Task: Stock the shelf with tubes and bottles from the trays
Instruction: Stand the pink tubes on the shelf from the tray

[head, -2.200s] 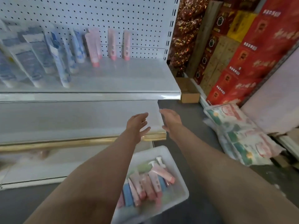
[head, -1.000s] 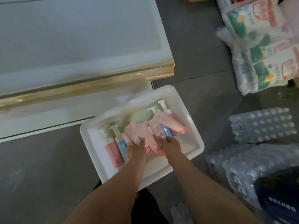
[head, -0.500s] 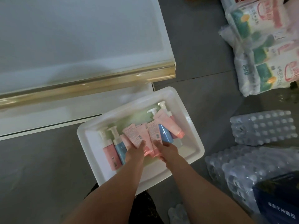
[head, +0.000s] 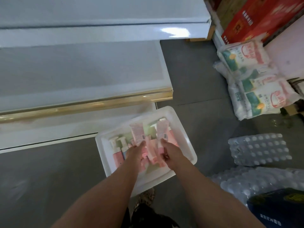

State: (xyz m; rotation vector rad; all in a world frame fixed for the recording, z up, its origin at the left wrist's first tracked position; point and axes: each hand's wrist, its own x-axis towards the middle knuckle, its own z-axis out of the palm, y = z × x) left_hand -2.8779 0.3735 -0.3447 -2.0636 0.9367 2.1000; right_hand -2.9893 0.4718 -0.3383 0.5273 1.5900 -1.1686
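A white tray [head: 189,145] lies on the dark floor in front of the shelving. My left hand [head: 135,151] grips a pink tube [head: 137,133] lifted above the tray, crimped end pointing away from me. My right hand [head: 169,153] grips a second pink tube [head: 162,133] the same way. More pink tubes [head: 152,153] lie in the tray between my hands. Pump bottles [head: 116,148], pink and blue, lie at the tray's left side, partly hidden by my left hand. The white shelf [head: 82,69] with a gold front strip stands above the tray.
Shrink-wrapped packs of water bottles [head: 259,149] sit on the floor to the right. Stacked bags [head: 256,79] lie at the far right, with red cartons [head: 256,20] behind them. A dark blue box [head: 279,209] is at the lower right corner.
My hands came down from the shelf into the tray, each closed round a pink tube, and now lift both tubes clear of the pile. The view has tilted up toward the shelves.
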